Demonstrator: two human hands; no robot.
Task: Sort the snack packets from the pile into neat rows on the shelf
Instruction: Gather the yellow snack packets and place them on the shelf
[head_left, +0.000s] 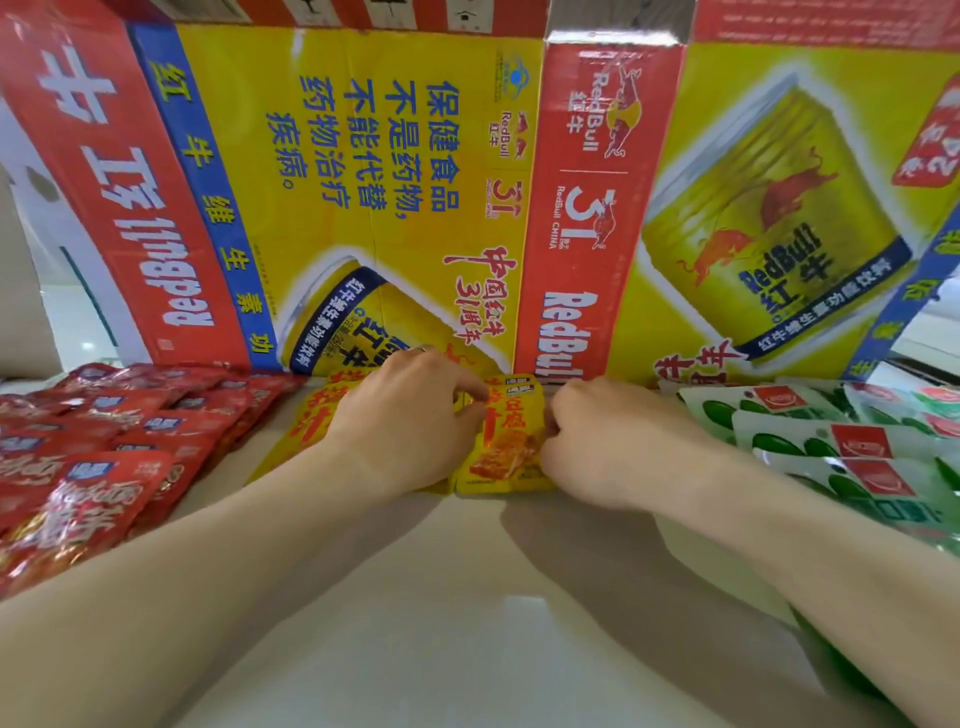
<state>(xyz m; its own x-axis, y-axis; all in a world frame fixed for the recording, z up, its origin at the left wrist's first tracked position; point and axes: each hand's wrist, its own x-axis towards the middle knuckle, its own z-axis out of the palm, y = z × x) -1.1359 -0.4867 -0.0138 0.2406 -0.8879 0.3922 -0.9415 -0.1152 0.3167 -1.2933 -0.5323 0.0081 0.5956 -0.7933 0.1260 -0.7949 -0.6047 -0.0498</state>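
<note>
Pale shelf top (467, 597) runs to a wall of flattened Red Bull cartons (415, 182) at twelve o'clock. Just before it the yellow packet (506, 447) lies flat between my hands. My left hand (405, 421) pinches its nine o'clock edge, and my right hand (597, 441) grips its three o'clock edge with curled fingers. At nine o'clock crowd red packets (104, 441); at three o'clock lie green-and-white packets (831, 447).
</note>
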